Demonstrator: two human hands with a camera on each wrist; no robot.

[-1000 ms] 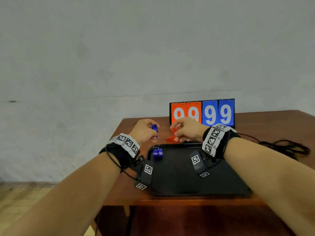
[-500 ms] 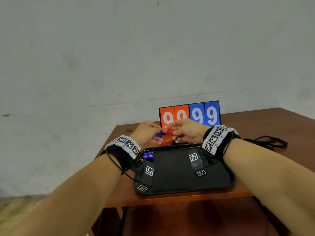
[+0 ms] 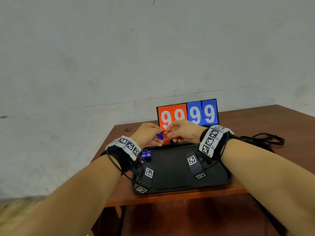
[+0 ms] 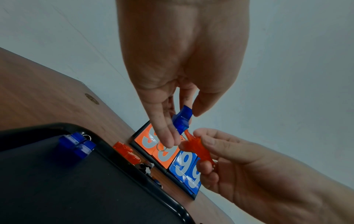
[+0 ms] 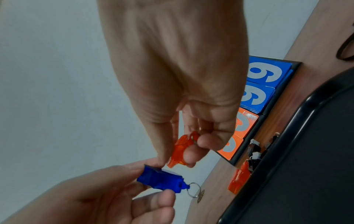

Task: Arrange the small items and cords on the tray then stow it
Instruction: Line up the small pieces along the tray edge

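A black tray (image 3: pixel 172 167) lies on the wooden table near its front edge. My left hand (image 3: pixel 150 136) pinches a blue whistle (image 4: pixel 182 120) with a small key ring, just beyond the tray's far rim. My right hand (image 3: pixel 183 132) pinches an orange whistle (image 5: pixel 181 149) right beside it; the two whistles nearly touch. Two blue whistles (image 3: pixel 146 155) lie side by side in the tray's far left corner. Another orange whistle (image 4: pixel 126 152) and some black clips (image 5: pixel 253 149) lie on the table between the tray and the scoreboard.
A flip scoreboard (image 3: pixel 187 113) showing 99 99 stands just behind my hands. A tangle of black cord (image 3: pixel 262 139) lies on the table to the right of the tray. The table's left edge (image 3: pixel 105 143) is close to my left wrist.
Both hands have come together beyond the tray's far rim, bringing the blue and orange whistles side by side. The head view has shifted a little.
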